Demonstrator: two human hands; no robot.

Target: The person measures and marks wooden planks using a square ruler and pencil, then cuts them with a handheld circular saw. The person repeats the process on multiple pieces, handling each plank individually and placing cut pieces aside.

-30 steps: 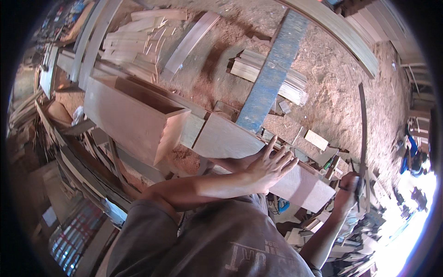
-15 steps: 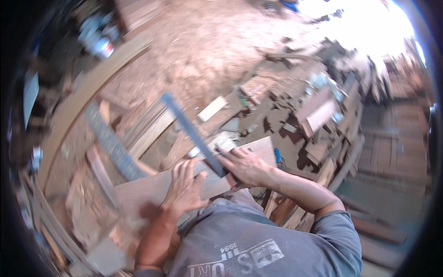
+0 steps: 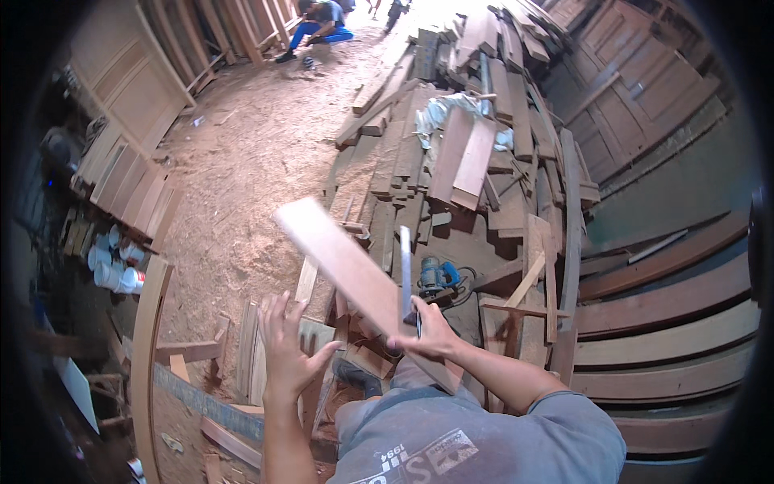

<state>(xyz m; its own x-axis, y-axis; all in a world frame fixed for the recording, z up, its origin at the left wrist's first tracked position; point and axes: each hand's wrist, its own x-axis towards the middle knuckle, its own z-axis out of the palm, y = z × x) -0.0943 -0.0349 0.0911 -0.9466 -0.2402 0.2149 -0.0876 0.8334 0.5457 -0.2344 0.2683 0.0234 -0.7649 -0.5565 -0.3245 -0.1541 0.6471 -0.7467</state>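
Note:
A long flat wooden board (image 3: 343,262) slants from my lap up toward the far left. My right hand (image 3: 431,332) is closed at the board's near part, its thumb side against the wood. The same hand grips a try square (image 3: 405,266), whose straight metal blade points away from me; its dark stock is mostly hidden by the fingers. My left hand (image 3: 290,343) is raised to the left of the board, empty, with fingers spread and thumb out, apart from the wood.
A blue power tool (image 3: 436,276) with a cord lies beyond my right hand. Stacked planks (image 3: 468,161) fill the far middle. Curved boards (image 3: 669,323) lie at right, white buckets (image 3: 117,274) at left. A person (image 3: 322,24) sits low in the distance.
The board has swung from lying across my lap to pointing away and left. My left hand has come off it and opened. The view has shifted, and the square's blade points straighter ahead.

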